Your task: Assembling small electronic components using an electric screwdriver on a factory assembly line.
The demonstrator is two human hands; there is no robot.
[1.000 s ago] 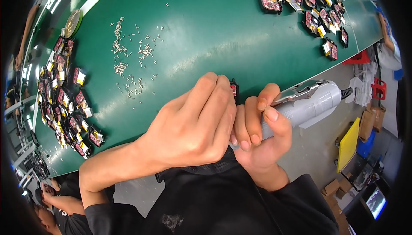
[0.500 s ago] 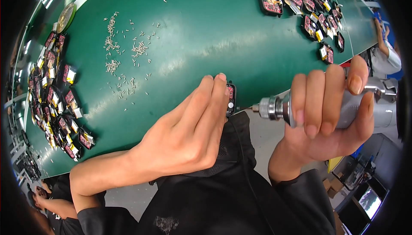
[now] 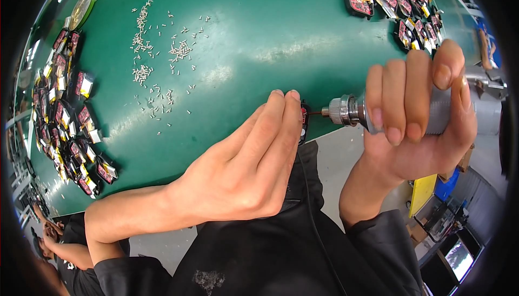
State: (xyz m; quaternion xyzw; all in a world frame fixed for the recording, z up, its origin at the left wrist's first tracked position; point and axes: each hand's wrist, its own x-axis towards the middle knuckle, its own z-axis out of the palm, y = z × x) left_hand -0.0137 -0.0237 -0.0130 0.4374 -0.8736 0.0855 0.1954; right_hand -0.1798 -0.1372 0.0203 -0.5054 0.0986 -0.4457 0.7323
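My left hand (image 3: 238, 169) has its fingers pressed together around a small black electronic case (image 3: 304, 133), which stands on edge near the table's front. A red circuit board shows in the case; most of it is hidden behind my fingers. My right hand (image 3: 413, 104) is wrapped around a silver electric screwdriver (image 3: 343, 111) lying sideways. Its thin bit (image 3: 315, 113) points left and reaches the face of the case; whether it sits on a screw is too small to tell.
On the green table (image 3: 238, 31), many small screws (image 3: 141, 73) lie scattered left of centre. Open cases with batteries (image 3: 84, 118) crowd the left edge, and more cases (image 3: 403, 4) are grouped at the far right. A round dish (image 3: 81, 9) stands far left. Other people sit nearby.
The screwdriver has moved up and left toward the case, its bit going from below the case's side to its face. The case and my left hand have shifted slightly right in view.
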